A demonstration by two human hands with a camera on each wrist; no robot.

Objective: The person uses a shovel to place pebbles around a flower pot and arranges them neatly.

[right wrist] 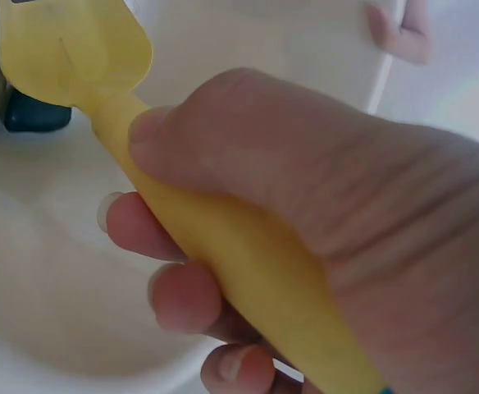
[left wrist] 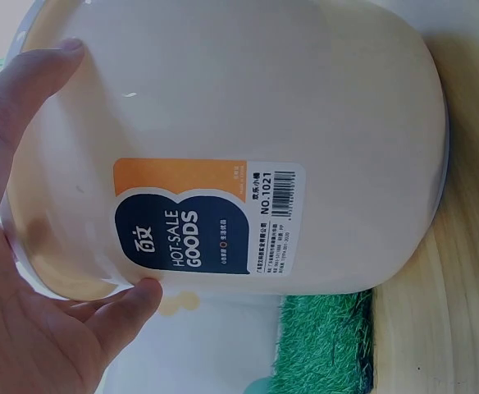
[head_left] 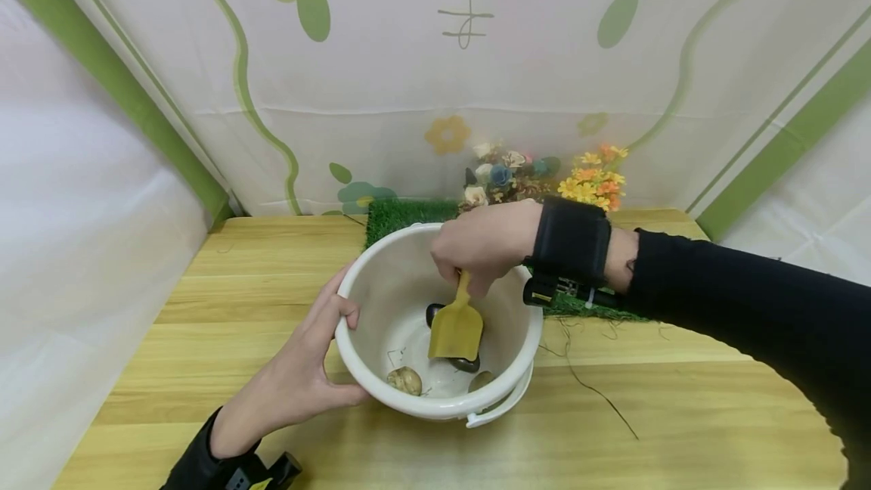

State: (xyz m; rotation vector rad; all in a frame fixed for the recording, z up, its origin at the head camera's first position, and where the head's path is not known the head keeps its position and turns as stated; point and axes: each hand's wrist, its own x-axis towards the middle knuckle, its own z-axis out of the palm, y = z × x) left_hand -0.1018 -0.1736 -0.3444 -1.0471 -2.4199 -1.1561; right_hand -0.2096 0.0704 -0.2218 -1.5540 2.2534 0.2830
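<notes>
A white bucket (head_left: 381, 407) stands on the table, seen from above in the head view. My left hand (head_left: 306, 358) grips its left side, one finger bent over the rim and the thumb along the outer wall. In the left wrist view a printed label (left wrist: 207, 217) shows on the bucket's outside. My right hand (head_left: 486, 244) reaches in over the far rim and holds a yellow toy shovel (head_left: 457, 331) by its handle, the blade pointing down. Beneath the blade lie dark stones (head_left: 466, 364). A tan stone (head_left: 404, 380) and a brownish stone (head_left: 481, 380) sit on the bucket's floor.
The bucket's handle (head_left: 503, 407) hangs at its near right side. Behind stands a green turf mat (head_left: 408, 212) with artificial flowers (head_left: 500, 172) and yellow-orange flowers (head_left: 595, 180). A thin dark strand (head_left: 599, 392) lies on the wooden table (head_left: 238, 301). A printed curtain (head_left: 395, 74) hangs behind.
</notes>
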